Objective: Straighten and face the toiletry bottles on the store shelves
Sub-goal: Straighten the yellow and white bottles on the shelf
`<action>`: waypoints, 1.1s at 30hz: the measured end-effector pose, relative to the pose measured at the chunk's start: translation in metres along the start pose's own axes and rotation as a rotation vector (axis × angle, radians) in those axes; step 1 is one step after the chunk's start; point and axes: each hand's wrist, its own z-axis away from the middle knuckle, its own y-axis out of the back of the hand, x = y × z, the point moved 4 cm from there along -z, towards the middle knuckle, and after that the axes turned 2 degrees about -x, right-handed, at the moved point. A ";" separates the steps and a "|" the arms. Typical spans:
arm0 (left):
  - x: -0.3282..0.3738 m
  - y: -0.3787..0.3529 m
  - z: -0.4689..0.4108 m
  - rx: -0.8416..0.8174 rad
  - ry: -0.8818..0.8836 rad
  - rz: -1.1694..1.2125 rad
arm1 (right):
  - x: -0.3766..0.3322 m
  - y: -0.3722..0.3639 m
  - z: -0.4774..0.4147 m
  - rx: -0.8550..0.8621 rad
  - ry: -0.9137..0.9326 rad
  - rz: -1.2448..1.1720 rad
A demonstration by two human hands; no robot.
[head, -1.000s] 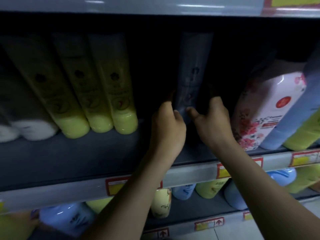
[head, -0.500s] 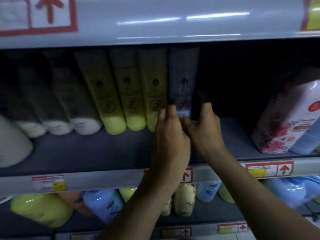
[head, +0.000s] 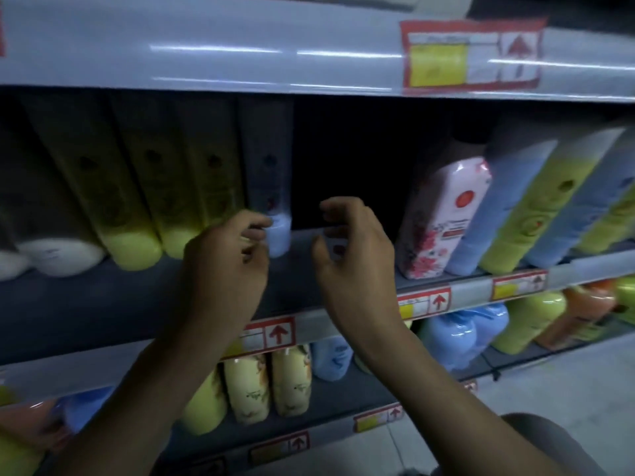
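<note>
Head view. Middle shelf, dark deck, price rail along its front edge.
Left hand: raised over the shelf's front half, fingers curled and loose, holding nothing; fingertips just beside the base of the blue bottle.
Right hand: beside the left, apart from it, fingers spread and bent, holding nothing; it sits before a dark gap in the row.
Blue bottle: upright, set back on the shelf, last of a row, touching the yellow bottles on its left. White bottles lie further toward the shelf's left end.
Pink floral bottle: right of the gap, at the front edge, tilted rightward, against leaning blue and green bottles that run to the right end.
Price tag: red-bordered, on the rail under the hands.
Lower shelf: cream, blue, green and orange bottles, blurred
</note>
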 end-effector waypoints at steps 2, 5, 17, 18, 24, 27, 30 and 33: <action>0.012 -0.009 -0.003 0.006 0.010 0.090 | 0.005 0.020 0.000 0.082 0.019 0.012; 0.032 -0.037 -0.007 -0.024 0.017 0.215 | 0.019 0.053 -0.002 0.244 0.023 0.035; 0.119 -0.128 0.016 0.008 -0.182 0.258 | 0.102 0.161 -0.008 0.561 -0.304 0.102; 0.120 -0.134 0.016 0.003 -0.164 0.264 | 0.103 0.166 -0.010 0.555 -0.285 0.124; 0.099 -0.165 0.000 -0.102 -0.026 0.257 | 0.087 0.189 -0.050 0.448 -0.020 0.345; 0.092 -0.169 -0.006 -0.095 -0.038 0.248 | 0.082 0.187 -0.065 0.391 0.029 0.499; 0.091 -0.170 -0.005 -0.081 -0.059 0.224 | 0.082 0.184 -0.068 0.360 0.058 0.626; 0.103 -0.162 0.002 0.031 -0.150 0.198 | 0.080 0.188 -0.064 0.368 0.077 0.572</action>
